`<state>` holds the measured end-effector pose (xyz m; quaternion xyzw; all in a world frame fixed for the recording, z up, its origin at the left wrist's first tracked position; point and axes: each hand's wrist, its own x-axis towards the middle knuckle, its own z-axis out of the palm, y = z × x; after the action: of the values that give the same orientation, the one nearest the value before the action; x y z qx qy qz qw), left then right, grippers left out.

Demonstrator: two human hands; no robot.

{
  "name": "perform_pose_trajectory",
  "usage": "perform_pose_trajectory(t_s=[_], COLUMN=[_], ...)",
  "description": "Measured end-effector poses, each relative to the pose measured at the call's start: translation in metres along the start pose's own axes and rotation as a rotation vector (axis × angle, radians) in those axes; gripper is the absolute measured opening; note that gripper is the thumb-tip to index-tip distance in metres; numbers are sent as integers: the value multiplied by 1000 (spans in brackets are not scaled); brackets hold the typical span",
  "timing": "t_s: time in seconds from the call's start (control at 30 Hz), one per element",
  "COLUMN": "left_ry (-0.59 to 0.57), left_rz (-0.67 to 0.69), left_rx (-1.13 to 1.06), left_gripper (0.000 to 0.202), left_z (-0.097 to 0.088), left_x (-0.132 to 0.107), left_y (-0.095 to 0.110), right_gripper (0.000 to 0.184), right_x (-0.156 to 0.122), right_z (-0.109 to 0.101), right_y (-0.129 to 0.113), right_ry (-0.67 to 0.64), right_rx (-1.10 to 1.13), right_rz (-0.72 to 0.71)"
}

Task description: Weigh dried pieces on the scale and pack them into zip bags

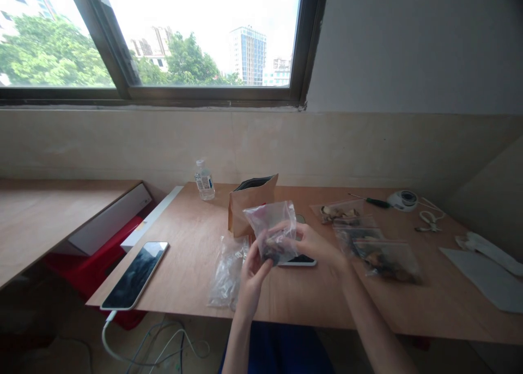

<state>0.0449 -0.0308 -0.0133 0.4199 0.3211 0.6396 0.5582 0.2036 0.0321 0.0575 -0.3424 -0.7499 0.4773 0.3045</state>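
Observation:
Above the table's front half, both hands hold a clear plastic zip bag (272,216) with dark pieces in its bottom. My left hand (254,270) grips its lower left corner between thumb and fingers. My right hand (312,243) has its fingers closed on the bag's right side. Just behind stands a brown paper bag (247,210) with its top open. Flat, crumpled clear plastic bags (226,276) lie left of my left hand. A phone (300,261) lies under the held bag, partly hidden by it and my right hand.
Filled zip bags (388,262) lie to the right, near a screwdriver (378,202), a white dome camera (403,200) and a white cable (429,220). A water bottle (205,182) stands at the back. A charging phone (134,276) lies at the left edge, a white sheet (486,279) far right.

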Motion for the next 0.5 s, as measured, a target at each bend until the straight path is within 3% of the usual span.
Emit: perform_pose_trajectory(t_s=[0.13,0.23,0.37,0.5], left_ry=[95,154,212,254], left_rz=[5,5,25,39], left_rx=[122,171,219,310], left_gripper=[45,44,29,20], left_z=[-2,-3,-4,-7], left_x=[0,2,2,1], left_y=[-2,-4,-4,-5], right_gripper=[39,43,40,37], right_x=[-2,-3,-1,3], right_z=[2,10,22,29], right_y=[0,5,11,15], right_ry=[-128,-155,-119,-29], right_rx=[24,111,182,151], right_rz=[4,37,104,66])
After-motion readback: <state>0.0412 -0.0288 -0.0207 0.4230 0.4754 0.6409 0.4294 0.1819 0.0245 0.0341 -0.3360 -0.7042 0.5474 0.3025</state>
